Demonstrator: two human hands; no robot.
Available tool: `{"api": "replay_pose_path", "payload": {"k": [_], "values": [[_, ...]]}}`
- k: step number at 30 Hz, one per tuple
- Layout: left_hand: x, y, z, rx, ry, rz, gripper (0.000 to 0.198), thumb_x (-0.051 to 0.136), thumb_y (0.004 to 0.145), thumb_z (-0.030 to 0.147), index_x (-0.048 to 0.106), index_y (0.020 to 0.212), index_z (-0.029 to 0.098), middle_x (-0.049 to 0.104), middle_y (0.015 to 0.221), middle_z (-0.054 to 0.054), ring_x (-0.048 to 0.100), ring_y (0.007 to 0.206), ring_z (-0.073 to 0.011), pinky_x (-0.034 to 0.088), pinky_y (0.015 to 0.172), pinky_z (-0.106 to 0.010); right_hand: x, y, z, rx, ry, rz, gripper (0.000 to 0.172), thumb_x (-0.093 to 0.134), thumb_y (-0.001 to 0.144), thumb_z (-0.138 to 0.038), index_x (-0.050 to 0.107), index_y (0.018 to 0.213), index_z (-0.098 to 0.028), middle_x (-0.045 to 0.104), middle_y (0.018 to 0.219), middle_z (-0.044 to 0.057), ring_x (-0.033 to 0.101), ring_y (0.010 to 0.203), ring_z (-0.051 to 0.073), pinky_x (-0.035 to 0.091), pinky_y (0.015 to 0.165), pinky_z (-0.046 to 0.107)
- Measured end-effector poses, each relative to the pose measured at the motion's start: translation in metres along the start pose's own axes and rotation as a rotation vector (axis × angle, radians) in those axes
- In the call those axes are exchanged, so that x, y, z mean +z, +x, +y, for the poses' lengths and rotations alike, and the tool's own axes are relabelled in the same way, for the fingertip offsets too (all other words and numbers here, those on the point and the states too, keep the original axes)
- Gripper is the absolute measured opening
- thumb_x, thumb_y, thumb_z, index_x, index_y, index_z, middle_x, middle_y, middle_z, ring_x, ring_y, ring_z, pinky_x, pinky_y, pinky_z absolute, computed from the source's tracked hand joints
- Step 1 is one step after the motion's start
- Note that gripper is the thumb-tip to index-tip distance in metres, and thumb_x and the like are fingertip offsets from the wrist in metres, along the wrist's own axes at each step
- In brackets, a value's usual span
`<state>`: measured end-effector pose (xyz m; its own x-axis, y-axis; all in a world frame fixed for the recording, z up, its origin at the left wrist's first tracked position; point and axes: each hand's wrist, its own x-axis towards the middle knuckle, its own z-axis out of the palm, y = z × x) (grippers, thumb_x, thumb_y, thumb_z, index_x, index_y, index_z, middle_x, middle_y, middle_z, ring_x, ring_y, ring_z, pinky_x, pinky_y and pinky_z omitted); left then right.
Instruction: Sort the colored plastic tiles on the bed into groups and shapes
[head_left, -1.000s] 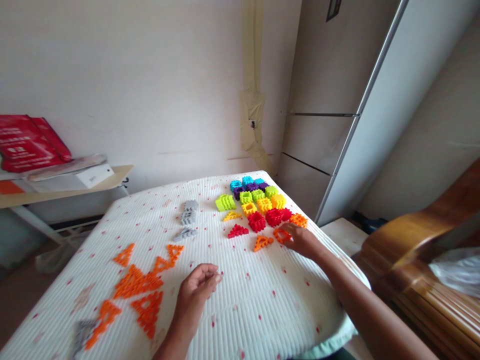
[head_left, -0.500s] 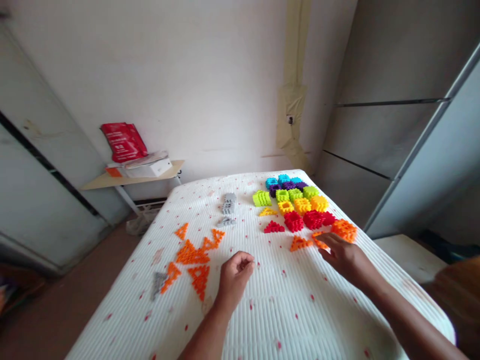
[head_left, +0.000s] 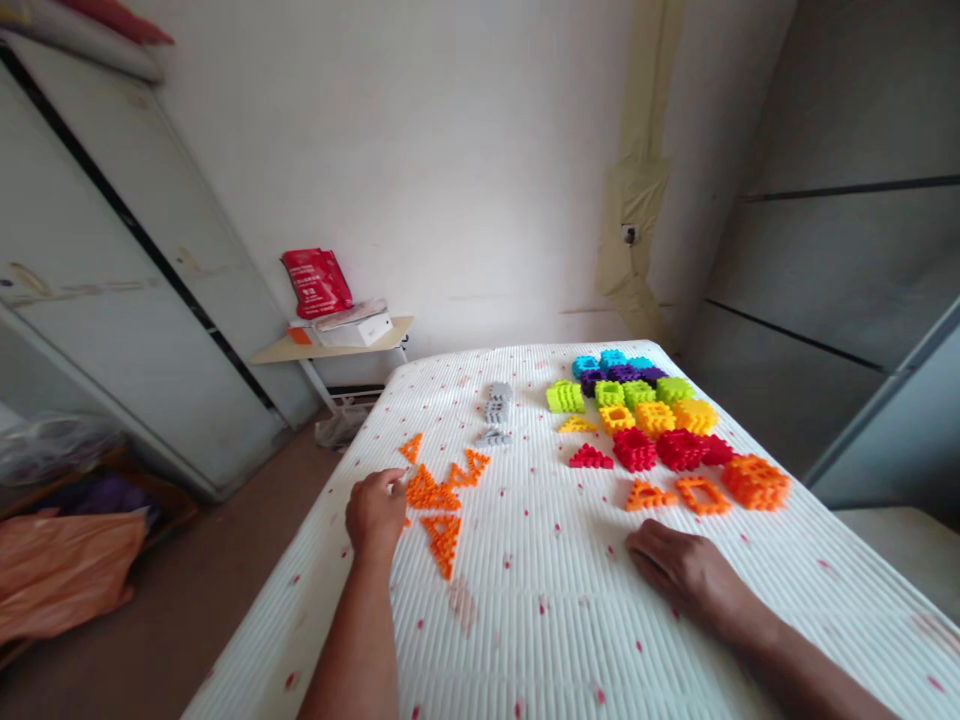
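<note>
Holding the left hand (head_left: 377, 505) with bent fingers beside flat, toothed, openwork orange triangles (head_left: 431, 490) lying toward the left edge of the surface (head_left: 540, 640); holding the right hand (head_left: 686, 570) well apart, just short of a matching orange triangle (head_left: 658, 499) and toothed square frame (head_left: 707, 508) nearer the right edge; being unable to tell any grip in either hand.

"What's carrying everything over there?"

"A white ribbed cover (head_left: 540, 640) with red specks, spread across the lower middle of the frame"

"And on it?"

"Orange triangles (head_left: 442, 538) left of centre, grey pieces (head_left: 497, 403) near the middle, at right blue blocks (head_left: 613, 358), purple blocks (head_left: 622, 373), green blocks (head_left: 673, 390), yellow blocks (head_left: 694, 417), red blocks (head_left: 634, 451) and an orange block (head_left: 756, 483)"
</note>
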<state>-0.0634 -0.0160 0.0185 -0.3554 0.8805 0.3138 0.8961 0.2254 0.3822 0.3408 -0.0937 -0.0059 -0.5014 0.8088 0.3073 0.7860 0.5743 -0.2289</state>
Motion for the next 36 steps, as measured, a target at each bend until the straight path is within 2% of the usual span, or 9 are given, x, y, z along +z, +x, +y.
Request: {"api": "replay_pose_path", "payload": {"k": [4,10,14,18,26,29,32,34,36], "values": [[0.0,0.0,-0.015,-0.108,0.004,-0.121,0.029,0.047,0.077,0.029,0.068,0.095,0.019,0.07,0.098,-0.01,0.062,0.088,-0.0248,0.042,0.069,-0.031,0.006,-0.001,0.005,0.007,0.023,0.002,0.032,0.031,0.095,-0.027,0.059,0.081,-0.02,0.057,0.075,0.004,0.057,0.063,0.013,0.044,0.058,0.024],[-0.001,-0.005,-0.004,-0.145,0.122,-0.228,0.036,0.047,0.076,0.046,0.066,0.1,0.027,0.065,0.108,-0.007,0.056,0.101,-0.0274,0.041,0.075,-0.037,0.015,-0.002,0.011,-0.002,-0.002,0.047,0.03,0.034,0.095,-0.028,0.059,0.083,-0.019,0.057,0.075,0.003,0.057,0.062,0.012,0.044,0.058,0.023],[-0.001,-0.006,0.006,-0.118,0.19,-0.266,0.036,0.048,0.075,0.043,0.065,0.102,0.028,0.064,0.108,-0.008,0.053,0.104,-0.0299,0.039,0.08,-0.044,0.015,-0.002,0.009,0.008,-0.006,0.049,0.029,0.034,0.095,-0.028,0.059,0.084,-0.019,0.058,0.076,0.003,0.057,0.063,0.011,0.044,0.058,0.022],[0.0,-0.008,0.011,-0.101,0.187,-0.244,0.032,0.046,0.077,0.039,0.065,0.1,0.027,0.064,0.105,-0.008,0.053,0.104,-0.0282,0.038,0.081,-0.044,0.015,-0.002,0.008,0.016,-0.014,0.046,0.029,0.033,0.095,-0.028,0.058,0.084,-0.019,0.057,0.076,0.003,0.057,0.063,0.011,0.044,0.057,0.022],[0.002,-0.01,0.009,-0.064,0.128,-0.118,0.028,0.051,0.075,0.033,0.063,0.099,0.023,0.068,0.098,-0.006,0.058,0.096,-0.0251,0.039,0.079,-0.039,0.012,-0.001,0.004,0.027,-0.009,0.043,0.029,0.034,0.095,-0.027,0.057,0.079,-0.019,0.056,0.073,0.002,0.056,0.061,0.011,0.043,0.057,0.023],[0.006,-0.01,0.005,-0.013,0.058,-0.029,0.02,0.052,0.074,0.027,0.063,0.09,0.022,0.068,0.088,-0.005,0.059,0.087,-0.0226,0.041,0.076,-0.035,0.013,0.0,0.004,0.03,-0.024,0.042,0.031,0.032,0.095,-0.026,0.056,0.078,-0.019,0.055,0.072,0.002,0.054,0.06,0.011,0.042,0.056,0.023],[0.011,-0.014,0.007,0.137,-0.08,0.162,0.008,0.053,0.074,0.022,0.06,0.077,0.02,0.066,0.08,-0.005,0.057,0.081,-0.021,0.042,0.076,-0.033,0.015,0.0,0.005,0.036,-0.038,0.041,0.031,0.031,0.095,-0.026,0.056,0.078,-0.019,0.055,0.072,0.002,0.054,0.06,0.011,0.041,0.056,0.022],[0.015,-0.021,0.016,0.278,-0.172,0.279,0.004,0.054,0.074,0.02,0.058,0.073,0.02,0.065,0.077,-0.004,0.055,0.079,-0.0207,0.043,0.076,-0.032,0.014,0.0,0.005,0.038,-0.047,0.043,0.032,0.031,0.095,-0.025,0.056,0.077,-0.018,0.055,0.071,0.002,0.053,0.06,0.011,0.04,0.056,0.022],[0.02,-0.031,0.032,0.429,-0.235,0.313,0.006,0.053,0.075,0.017,0.056,0.071,0.021,0.063,0.074,-0.004,0.055,0.077,-0.02,0.044,0.075,-0.031,0.013,0.001,0.003,0.039,-0.057,0.048,0.032,0.031,0.095,-0.025,0.056,0.076,-0.018,0.055,0.071,0.003,0.052,0.06,0.011,0.039,0.055,0.022]]}}
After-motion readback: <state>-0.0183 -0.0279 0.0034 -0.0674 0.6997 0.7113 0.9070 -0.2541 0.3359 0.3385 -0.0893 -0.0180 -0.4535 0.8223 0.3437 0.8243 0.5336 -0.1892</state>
